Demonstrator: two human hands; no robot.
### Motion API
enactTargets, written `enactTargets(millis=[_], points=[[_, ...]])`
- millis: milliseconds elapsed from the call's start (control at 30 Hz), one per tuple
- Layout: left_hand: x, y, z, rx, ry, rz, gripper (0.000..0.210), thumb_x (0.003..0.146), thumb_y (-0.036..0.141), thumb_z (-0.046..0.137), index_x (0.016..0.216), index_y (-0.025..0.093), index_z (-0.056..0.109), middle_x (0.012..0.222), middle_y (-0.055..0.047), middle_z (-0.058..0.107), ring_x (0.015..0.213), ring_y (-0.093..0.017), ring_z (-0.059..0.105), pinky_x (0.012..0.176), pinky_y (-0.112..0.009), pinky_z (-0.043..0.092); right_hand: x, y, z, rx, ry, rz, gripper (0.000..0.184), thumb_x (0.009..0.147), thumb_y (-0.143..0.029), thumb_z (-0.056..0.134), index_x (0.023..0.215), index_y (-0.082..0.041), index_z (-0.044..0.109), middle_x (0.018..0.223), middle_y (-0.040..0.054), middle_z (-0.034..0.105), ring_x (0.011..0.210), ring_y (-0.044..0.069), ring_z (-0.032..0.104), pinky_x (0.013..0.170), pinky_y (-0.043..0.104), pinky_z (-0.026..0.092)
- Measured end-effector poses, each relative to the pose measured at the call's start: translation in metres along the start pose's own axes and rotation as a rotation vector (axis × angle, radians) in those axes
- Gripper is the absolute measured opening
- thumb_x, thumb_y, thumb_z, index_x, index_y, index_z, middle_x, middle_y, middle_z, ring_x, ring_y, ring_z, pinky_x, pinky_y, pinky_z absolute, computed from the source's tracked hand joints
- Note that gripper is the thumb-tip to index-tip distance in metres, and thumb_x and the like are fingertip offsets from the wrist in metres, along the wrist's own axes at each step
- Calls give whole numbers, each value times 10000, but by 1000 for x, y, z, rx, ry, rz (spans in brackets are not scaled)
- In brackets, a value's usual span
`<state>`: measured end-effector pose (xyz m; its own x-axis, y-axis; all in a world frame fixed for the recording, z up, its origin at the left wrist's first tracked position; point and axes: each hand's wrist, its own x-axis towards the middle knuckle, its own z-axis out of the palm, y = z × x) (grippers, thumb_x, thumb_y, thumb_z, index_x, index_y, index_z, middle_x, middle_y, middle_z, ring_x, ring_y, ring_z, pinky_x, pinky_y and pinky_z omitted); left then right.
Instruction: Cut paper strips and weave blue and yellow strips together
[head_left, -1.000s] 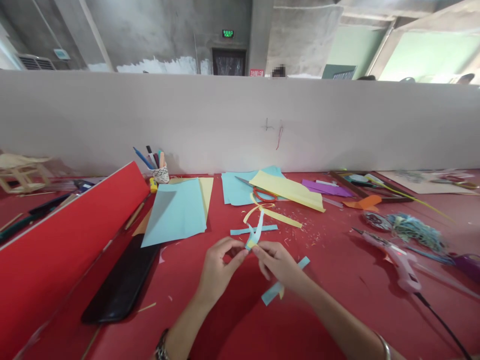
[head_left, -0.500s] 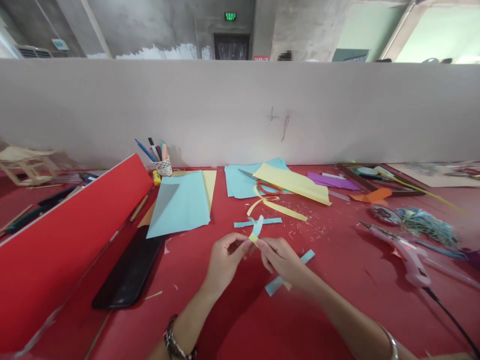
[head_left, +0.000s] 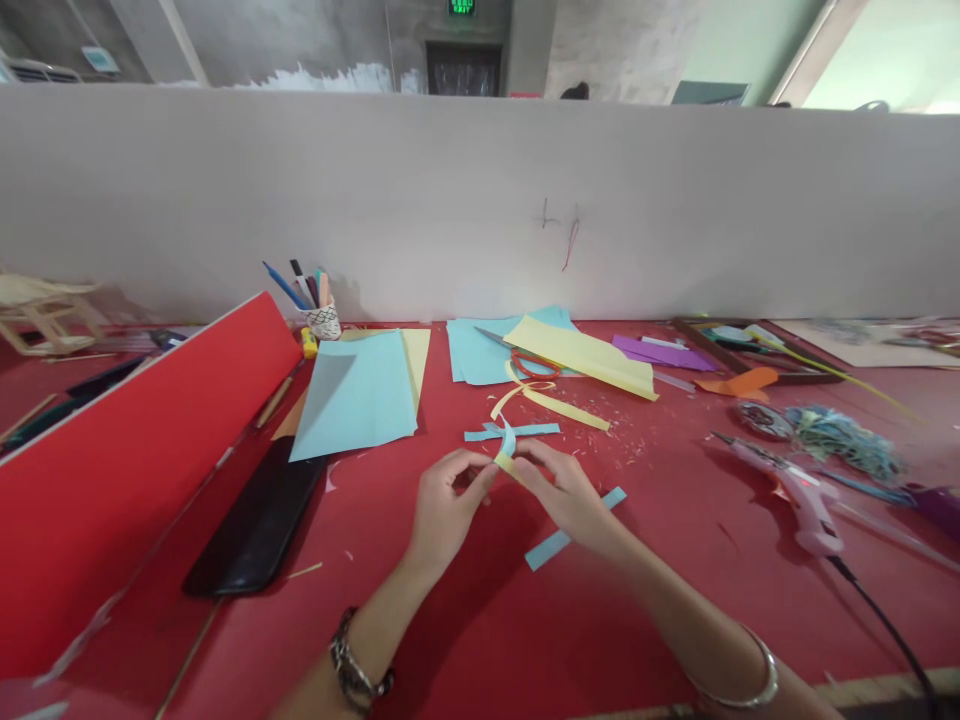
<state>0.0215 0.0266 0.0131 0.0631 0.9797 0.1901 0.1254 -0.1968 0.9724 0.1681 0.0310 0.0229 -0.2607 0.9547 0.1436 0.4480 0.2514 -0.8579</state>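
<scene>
Between my two hands is a small piece made of paper strips, a light blue strip (head_left: 509,438) curling upward from a yellow strip (head_left: 505,462). My left hand (head_left: 448,500) pinches its left side between thumb and forefinger. On the other side, my right hand (head_left: 564,492) grips the yellow part with thumb and fingers. Just beyond the fingertips lies a flat blue strip (head_left: 536,431). Another blue strip (head_left: 549,550) rests on the table, partly covered by my right hand and wrist.
Blue sheets (head_left: 360,395), scissors (head_left: 536,365) under yellow paper (head_left: 581,355), and a pen cup (head_left: 324,322) stand toward the white partition (head_left: 375,200). A pink glue gun (head_left: 806,510) with a cord lies right. A red board (head_left: 150,480) and black phone-like slab (head_left: 255,525) are left.
My right fingers have shifted along the yellow strip, showing more of it, and the blue strip leans differently. The whole view has tilted slightly downward.
</scene>
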Motion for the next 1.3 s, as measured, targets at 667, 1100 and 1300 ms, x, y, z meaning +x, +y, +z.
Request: enactTargets(millis=[667,1100,1300], points=[[0,2,2,-93,-23,-115,158,703,304,548,662,170,623,460,49,544,436,-93,514,514,-215,429,-1,1,2,29,-38,25,263,808,-370,404,622,-189,445,511,-50,331,464,73,279,431,209,237],[0,-2,3,-138,-23,-112,169,691,293,545,709,168,656,657,-2,666,422,-77,512,488,-216,455,-1,3,2,-57,-18,-8,225,803,-325,412,695,-189,556,595,-5,526,530,102,437,489,218,311],[0,1,2,-125,-35,-87,174,694,299,539,707,169,655,639,-5,666,445,-87,525,502,-218,471,0,5,3,-115,-14,-19,204,791,-291,408,662,-189,528,572,-9,507,512,102,422,486,219,308]])
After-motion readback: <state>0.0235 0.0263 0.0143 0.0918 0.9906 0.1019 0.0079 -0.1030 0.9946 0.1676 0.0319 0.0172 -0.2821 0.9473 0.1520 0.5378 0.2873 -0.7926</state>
